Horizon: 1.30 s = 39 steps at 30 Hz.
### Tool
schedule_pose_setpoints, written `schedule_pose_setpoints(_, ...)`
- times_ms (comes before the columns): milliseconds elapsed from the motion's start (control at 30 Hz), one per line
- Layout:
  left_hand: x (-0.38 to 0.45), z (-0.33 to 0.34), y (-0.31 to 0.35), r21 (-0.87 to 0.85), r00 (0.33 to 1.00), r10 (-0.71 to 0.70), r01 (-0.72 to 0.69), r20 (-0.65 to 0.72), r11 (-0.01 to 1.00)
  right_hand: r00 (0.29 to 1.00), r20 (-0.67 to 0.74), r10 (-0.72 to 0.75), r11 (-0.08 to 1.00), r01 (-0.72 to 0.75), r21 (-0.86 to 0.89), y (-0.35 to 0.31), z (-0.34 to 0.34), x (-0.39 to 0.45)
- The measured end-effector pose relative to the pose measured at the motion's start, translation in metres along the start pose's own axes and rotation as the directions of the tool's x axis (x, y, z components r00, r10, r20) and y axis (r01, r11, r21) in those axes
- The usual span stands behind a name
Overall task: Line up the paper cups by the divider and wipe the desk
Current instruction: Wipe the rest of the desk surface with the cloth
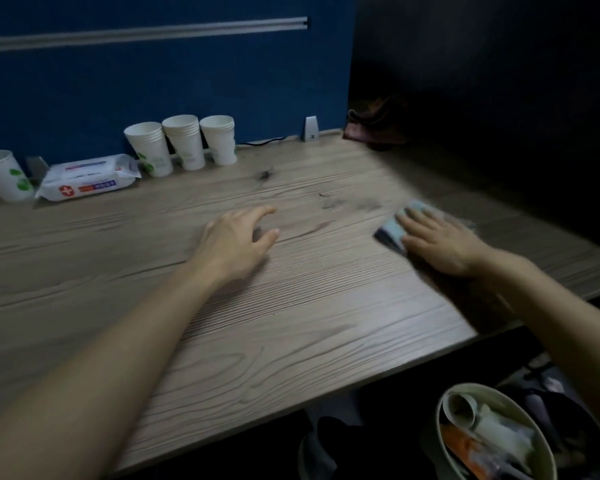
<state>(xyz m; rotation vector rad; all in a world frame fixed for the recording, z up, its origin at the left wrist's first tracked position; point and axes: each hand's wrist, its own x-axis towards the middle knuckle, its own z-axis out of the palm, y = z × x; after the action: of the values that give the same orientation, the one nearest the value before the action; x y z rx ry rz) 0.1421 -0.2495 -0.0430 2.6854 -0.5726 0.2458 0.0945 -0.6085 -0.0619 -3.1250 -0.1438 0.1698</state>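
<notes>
Both bare forearms are stretched forward from the lower corners. The left hand (238,242) is held palm down, fingers loosely spread and slightly bent, thumb tucked beneath, nothing gripped. The right hand (440,242) is laid flat, palm down, fingers straight and pointing up-left, its outline blurred. The hands are kept well apart.

Wood-grain bench (291,341). Far left edge: three paper cup stacks (182,142) in a row, wet-wipe pack (87,178), one single cup (4,174). Right: blue cloth (394,230). Far right corner: dark crumpled fabric (374,128).
</notes>
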Motion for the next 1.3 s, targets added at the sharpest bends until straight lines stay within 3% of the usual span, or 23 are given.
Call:
schedule_pose_setpoints(67,-0.002,-0.001,-0.005,0.006,1.0,-0.002,0.002,0.0,1.0,0.996,0.038,0.079,0.995,-0.081,0.06,0.012,-0.005,0.016)
schedule_pose_setpoints(167,-0.001,0.0,-0.01,0.009,1.0,-0.019,0.019,-0.002,1.0,0.996,0.052,0.071,0.998,-0.071,-0.002,-0.02,-0.008,0.035)
schedule_pose_setpoints(267,0.003,0.002,-0.01,0.013,1.0,-0.029,0.029,-0.008,0.999,0.996,-0.026,-0.091,0.996,0.091,0.011,-0.07,0.002,0.024)
schedule_pose_setpoints(367,0.008,0.003,-0.009,0.021,1.0,-0.025,0.025,-0.006,0.999,0.979,-0.049,-0.199,0.978,0.201,0.05,-0.07,0.009,0.005)
schedule_pose_setpoints(533,0.006,-0.001,-0.013,0.028,0.999,-0.024,0.024,-0.022,0.999,0.997,0.016,0.07,0.994,-0.071,0.081,0.007,-0.005,0.033)
schedule_pose_setpoints(600,0.005,-0.003,-0.015,0.033,0.999,-0.024,0.025,-0.04,0.999,0.991,0.065,0.115,0.99,-0.119,0.071,0.01,-0.01,0.049)
schedule_pose_setpoints(700,0.006,-0.004,-0.018,0.039,0.999,-0.04,0.041,-0.035,0.998,0.998,0.047,0.041,0.999,-0.041,-0.005,-0.033,-0.011,0.059)
schedule_pose_setpoints(800,0.012,0.0,-0.016,0.034,0.999,-0.046,0.047,-0.021,0.998,0.992,-0.035,-0.119,0.992,0.12,0.027,-0.081,0.0,0.035)
schedule_pose_setpoints(900,0.018,0.003,-0.012,0.017,0.999,-0.034,0.035,-0.012,0.999,0.978,-0.051,-0.204,0.977,0.206,0.06,-0.076,0.007,0.01)
schedule_pose_setpoints(967,0.019,0.004,-0.011,0.021,1.0,-0.027,0.027,-0.009,0.999,0.986,-0.032,-0.165,0.986,0.166,0.03,-0.049,0.005,0.012)
schedule_pose_setpoints(1067,0.018,0.002,-0.014,0.029,1.0,-0.025,0.025,-0.004,0.999,1.0,0.012,0.017,1.0,-0.016,-0.025,-0.009,-0.003,0.033)
schedule_pose_setpoints(1167,0.015,-0.002,-0.018,0.039,1.0,-0.029,0.029,-0.003,0.999,0.991,0.051,0.126,0.992,-0.127,0.016,-0.007,-0.009,0.059)
schedule_pose_setpoints(1300,0.019,-0.003,-0.019,0.051,0.999,-0.039,0.039,-0.004,0.998,0.999,0.025,-0.029,0.999,0.029,0.019,-0.069,-0.007,0.064)
